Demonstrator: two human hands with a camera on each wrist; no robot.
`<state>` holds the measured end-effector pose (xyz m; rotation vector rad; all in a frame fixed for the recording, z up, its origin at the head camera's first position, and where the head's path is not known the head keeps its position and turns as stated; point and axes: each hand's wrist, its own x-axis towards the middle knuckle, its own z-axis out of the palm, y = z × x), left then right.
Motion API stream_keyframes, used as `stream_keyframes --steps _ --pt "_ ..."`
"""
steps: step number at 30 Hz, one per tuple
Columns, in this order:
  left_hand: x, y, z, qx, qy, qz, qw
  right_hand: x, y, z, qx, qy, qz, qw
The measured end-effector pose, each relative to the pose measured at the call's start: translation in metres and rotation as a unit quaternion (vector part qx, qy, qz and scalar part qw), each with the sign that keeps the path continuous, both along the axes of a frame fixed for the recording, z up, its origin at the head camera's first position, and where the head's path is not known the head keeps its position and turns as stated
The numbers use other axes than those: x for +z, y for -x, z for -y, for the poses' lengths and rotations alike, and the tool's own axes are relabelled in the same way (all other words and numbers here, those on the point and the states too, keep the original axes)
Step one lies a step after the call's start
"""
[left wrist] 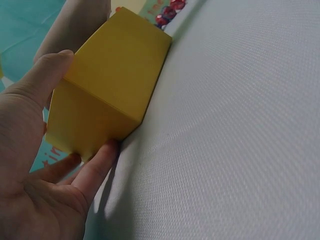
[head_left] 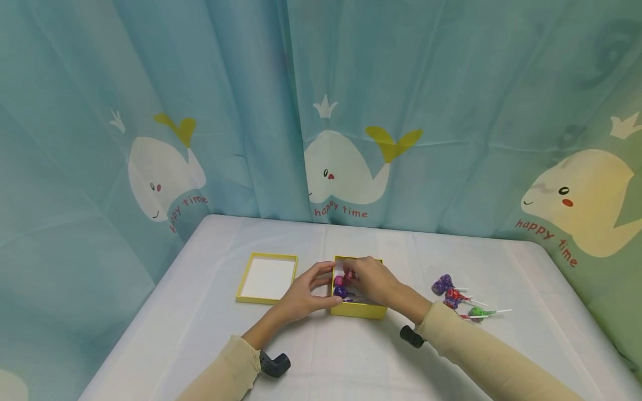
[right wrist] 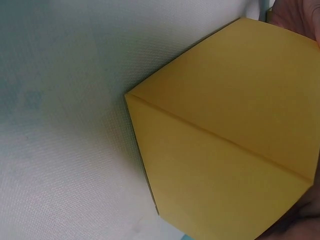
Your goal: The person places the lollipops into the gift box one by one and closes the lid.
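A yellow box point(head_left: 357, 311) stands on the table with its top uncovered. My left hand point(head_left: 303, 298) holds its left side, the thumb at the near corner and the fingers against the left wall. In the left wrist view those fingertips press the yellow wall point(left wrist: 112, 65) low down. My right hand point(head_left: 375, 281) reaches inside over the right rim and pinches a red-pink lollipop point(head_left: 349, 274). Beside it in the box lie a pink lollipop point(head_left: 339, 280) and a purple lollipop point(head_left: 341, 291). The right wrist view shows the box's outer walls point(right wrist: 225, 100); the right fingertips are hidden there.
A shallow yellow lid point(head_left: 268, 277) with a white inside lies left of the box. Several wrapped lollipops, one purple point(head_left: 442, 284) and one green point(head_left: 480, 313) among them, lie to the right on the white table point(head_left: 321, 356). A blue curtain point(head_left: 251, 111) hangs behind.
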<state>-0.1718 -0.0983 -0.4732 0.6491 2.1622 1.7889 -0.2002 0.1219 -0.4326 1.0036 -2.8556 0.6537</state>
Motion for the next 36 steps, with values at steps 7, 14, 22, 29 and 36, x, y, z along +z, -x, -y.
stream_keyframes --steps 7,14,22,29,36 --pt "0.001 -0.001 0.000 0.001 0.000 0.003 1.0000 0.003 -0.001 0.000 0.006 0.000 0.007 1.0000" --pt "0.002 -0.002 0.000 0.006 0.004 0.005 1.0000 0.016 -0.002 -0.007 0.026 -0.012 0.033 0.9991" --pt "0.002 -0.002 0.000 0.007 0.007 -0.001 0.9999 0.032 -0.005 -0.021 0.071 -0.005 0.027 0.9971" --pt "0.001 -0.001 0.000 0.004 0.011 -0.005 0.9999 0.046 -0.009 -0.038 0.092 0.005 0.002 0.9957" --pt "0.002 -0.001 0.000 0.009 0.012 -0.003 0.9999 0.060 -0.014 -0.059 0.063 0.007 -0.007 0.9980"
